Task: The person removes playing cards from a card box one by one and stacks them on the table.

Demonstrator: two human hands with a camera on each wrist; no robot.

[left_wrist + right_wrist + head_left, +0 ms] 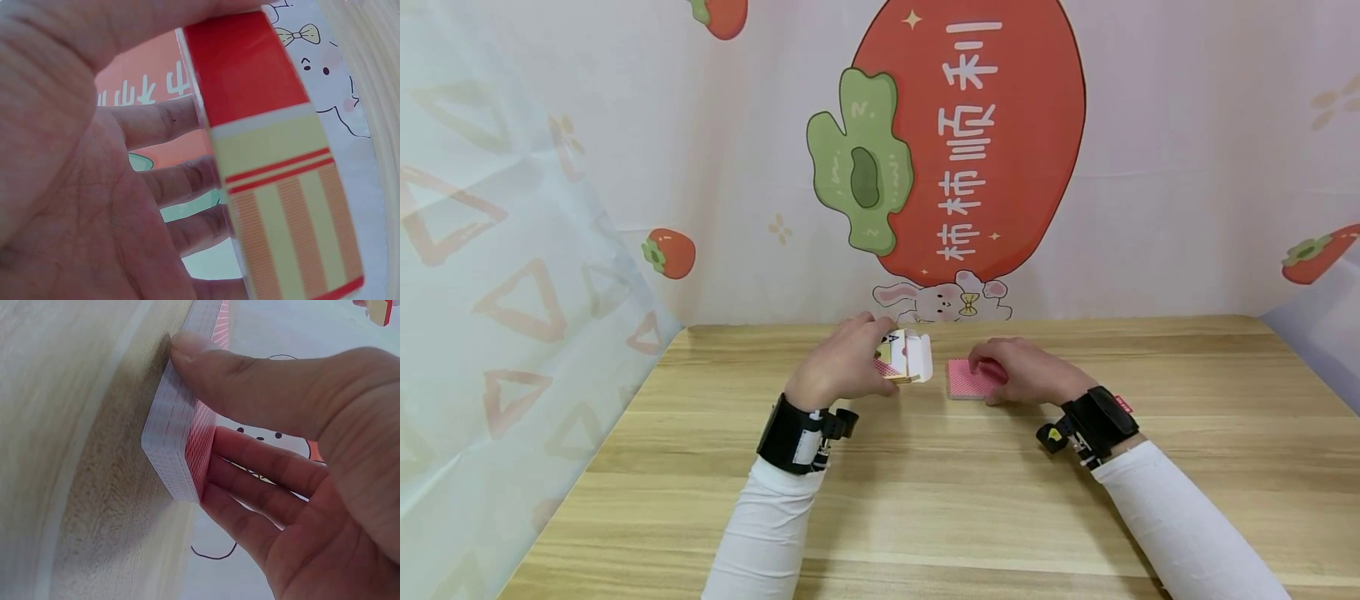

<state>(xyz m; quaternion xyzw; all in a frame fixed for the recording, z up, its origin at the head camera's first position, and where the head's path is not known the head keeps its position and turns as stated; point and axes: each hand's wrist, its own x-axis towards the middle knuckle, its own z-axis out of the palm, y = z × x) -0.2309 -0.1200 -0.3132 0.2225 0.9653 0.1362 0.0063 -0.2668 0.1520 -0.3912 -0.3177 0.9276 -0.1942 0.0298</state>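
My left hand (842, 364) holds a playing-card box (898, 357) just above the table, thumb on the near side and fingers on the far side. Its white end flap (921, 358) is folded out toward the right, and an ace design shows on the face. The left wrist view shows the box's red, cream and striped side (269, 150). To the right, my right hand (1030, 371) grips a squared deck of playing cards (964, 380) with a pink-patterned back. In the right wrist view the thumb (200, 353) lies along the deck's edge, with the fingers across from it.
The wood-grain table (925, 500) runs to a printed cloth backdrop (1172, 183) close behind both hands. Another cloth panel (497, 333) hangs along the left side. A camera strap (793, 433) sits on each wrist.
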